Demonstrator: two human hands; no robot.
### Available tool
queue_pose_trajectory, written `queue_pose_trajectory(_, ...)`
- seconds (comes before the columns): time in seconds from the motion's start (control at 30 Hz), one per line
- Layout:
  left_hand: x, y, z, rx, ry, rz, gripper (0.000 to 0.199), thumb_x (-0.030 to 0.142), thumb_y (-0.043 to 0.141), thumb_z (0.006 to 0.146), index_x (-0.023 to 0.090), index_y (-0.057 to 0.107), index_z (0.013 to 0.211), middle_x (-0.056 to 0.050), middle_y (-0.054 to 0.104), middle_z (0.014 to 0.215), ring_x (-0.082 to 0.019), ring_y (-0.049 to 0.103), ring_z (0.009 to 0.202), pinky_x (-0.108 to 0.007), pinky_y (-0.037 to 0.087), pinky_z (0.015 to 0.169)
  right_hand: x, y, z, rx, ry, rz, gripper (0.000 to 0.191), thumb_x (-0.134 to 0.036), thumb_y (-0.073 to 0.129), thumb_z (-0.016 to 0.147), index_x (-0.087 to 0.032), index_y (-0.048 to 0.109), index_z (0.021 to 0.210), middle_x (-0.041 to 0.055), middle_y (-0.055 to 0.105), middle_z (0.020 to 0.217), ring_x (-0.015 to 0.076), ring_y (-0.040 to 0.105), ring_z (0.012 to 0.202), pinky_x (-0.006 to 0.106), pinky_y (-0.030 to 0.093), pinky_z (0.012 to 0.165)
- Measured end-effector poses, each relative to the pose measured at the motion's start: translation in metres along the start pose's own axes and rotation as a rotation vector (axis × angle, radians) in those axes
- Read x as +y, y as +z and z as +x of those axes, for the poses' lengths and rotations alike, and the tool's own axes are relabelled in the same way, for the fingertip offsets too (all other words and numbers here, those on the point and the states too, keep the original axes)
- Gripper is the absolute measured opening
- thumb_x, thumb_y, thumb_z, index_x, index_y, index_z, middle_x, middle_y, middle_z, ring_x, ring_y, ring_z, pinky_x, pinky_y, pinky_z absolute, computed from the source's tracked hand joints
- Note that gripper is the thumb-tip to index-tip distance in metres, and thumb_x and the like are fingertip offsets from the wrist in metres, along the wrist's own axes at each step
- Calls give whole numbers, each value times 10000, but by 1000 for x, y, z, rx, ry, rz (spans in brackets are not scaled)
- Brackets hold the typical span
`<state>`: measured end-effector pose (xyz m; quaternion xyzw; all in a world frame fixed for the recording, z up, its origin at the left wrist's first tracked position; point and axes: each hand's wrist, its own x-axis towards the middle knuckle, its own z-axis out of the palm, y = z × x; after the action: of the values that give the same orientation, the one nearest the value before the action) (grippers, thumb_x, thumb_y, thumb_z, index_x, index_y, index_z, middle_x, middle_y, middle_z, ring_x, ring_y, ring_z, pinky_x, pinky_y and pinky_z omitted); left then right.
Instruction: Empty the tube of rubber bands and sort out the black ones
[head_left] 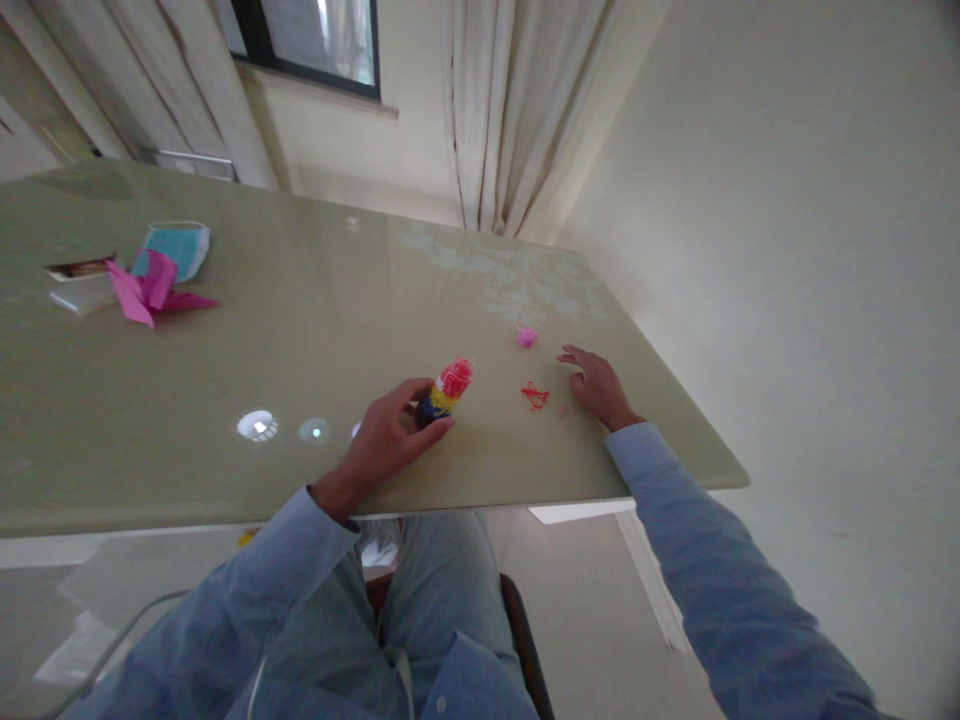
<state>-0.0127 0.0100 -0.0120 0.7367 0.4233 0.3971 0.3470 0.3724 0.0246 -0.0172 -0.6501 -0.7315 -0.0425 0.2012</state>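
My left hand (pixel 390 430) is wrapped round the dark lower end of a small bundle (pixel 444 392), banded red, yellow and dark blue, with thin strands at its top. It is tilted to the right above the table. My right hand (pixel 594 385) is at the right with its fingers apart and nothing in them. Left of it lies a loose heap of red strands (pixel 535 396). A small pink tangle (pixel 526 337) is a little farther back on the table.
The glossy greenish table (pixel 300 350) has its front edge below my hands and its right edge beyond my right hand. At the far left are a pink folded paper shape (pixel 155 290), a blue mask (pixel 180 250) and a clear packet (pixel 82 294).
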Motion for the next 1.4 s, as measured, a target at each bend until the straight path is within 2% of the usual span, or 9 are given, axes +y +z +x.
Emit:
queue_pose_trajectory(0.13,-1,0,1,-10,-11,0,514,498,730,772,171,645,1160,-81,737,1086,-206,711,843,-329,588,783,-13,-1,-3,0,-168,146,671,-33,461,719,-210,589,1353,40,784,1104,230,673,1136,469,477,1051)
queue_pose_trajectory(0.23,-2,0,0,-4,-7,-4,517,498,730,775,169,644,1163,-81,736,1084,-206,710,849,-330,588,786,-21,1,-1,-40,-209,185,671,-24,466,700,-216,612,1326,24,798,1038,220,698,1067,444,499,1009)
queue_pose_trajectory(0.5,-1,0,0,3,-23,-8,522,501,733,767,161,647,1153,-89,739,1075,-209,710,840,-340,591,788,-15,8,8,-66,-111,33,631,-19,473,710,-161,618,1308,85,780,1112,267,678,1121,472,471,1048)
queue_pose_trajectory(0.67,-2,0,0,2,-28,-2,528,509,732,768,168,643,1162,-87,736,1091,-207,709,852,-339,591,796,-10,10,10,-59,-18,-110,635,-65,499,731,-92,571,1361,188,699,1263,328,636,1187,522,451,1072)
queue_pose_trajectory(0.77,-1,-1,0,3,-34,-2,536,510,737,761,164,640,1159,-89,736,1088,-207,710,842,-334,591,783,-7,10,8,7,35,-92,591,-86,483,761,-83,581,1343,213,656,1319,334,603,1235,534,445,1085)
queue_pose_trajectory(0.87,0,-1,0,-9,-32,-7,524,499,732,770,161,639,1159,-87,737,1074,-202,710,828,-324,589,766,-8,6,5,47,-7,31,490,-117,470,813,-120,628,1276,188,701,1205,303,643,1145,518,496,1027)
queue_pose_trajectory(1.0,0,-1,1,-13,-20,-10,513,490,732,771,157,643,1152,-86,737,1070,-201,709,837,-318,583,771,-20,-8,1,-125,-222,227,336,-305,543,925,-190,666,1215,144,696,1151,259,663,1053,459,547,941)
queue_pose_trajectory(1.13,-2,-1,0,-5,-15,-6,522,508,735,769,169,647,1156,-81,739,1083,-207,709,861,-331,583,804,-40,-19,0,-289,-352,222,504,-523,698,853,-206,668,1243,152,665,1199,292,619,1145,475,507,997)
queue_pose_trajectory(1.4,-1,-1,0,-4,-42,-24,546,523,738,764,164,645,1165,-87,737,1097,-208,713,854,-327,588,777,-55,-30,-3,-402,-447,174,419,-513,675,876,-192,705,1143,154,645,1166,278,608,1102,450,503,981)
